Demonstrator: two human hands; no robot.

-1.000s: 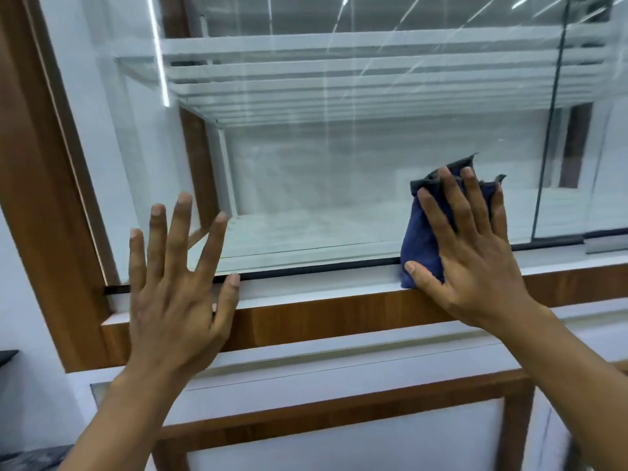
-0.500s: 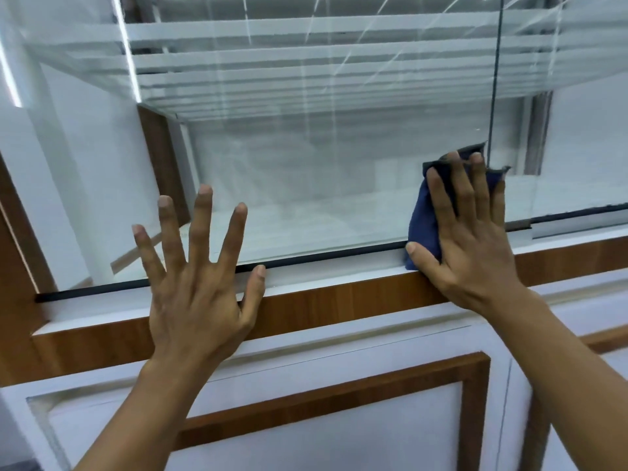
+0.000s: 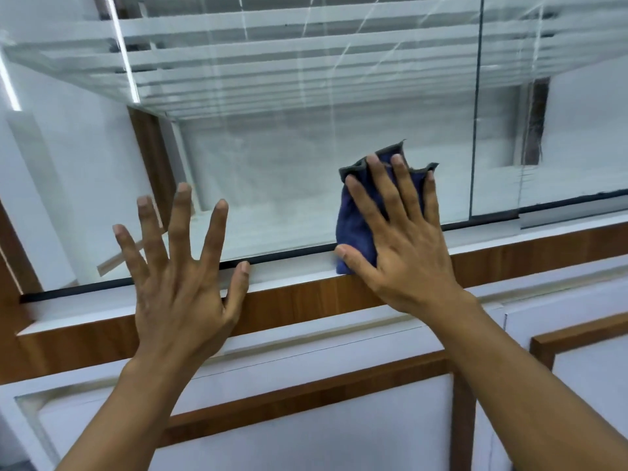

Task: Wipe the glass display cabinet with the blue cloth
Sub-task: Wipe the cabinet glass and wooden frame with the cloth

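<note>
blue cloth [image 3: 353,226] half under right hand [image 3: 404,256], cabinet [image 3: 289,181] cropped

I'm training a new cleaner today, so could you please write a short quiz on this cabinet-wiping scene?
1. Multiple choice: which of the hands presses the cloth against the glass? A) left B) right C) both
2. True or false: the left hand is curled into a fist.
3. Fill in: the cloth sits at the glass's ____ edge.
Key: 1 B, the right hand; 2 false, its fingers are spread; 3 bottom.
</note>
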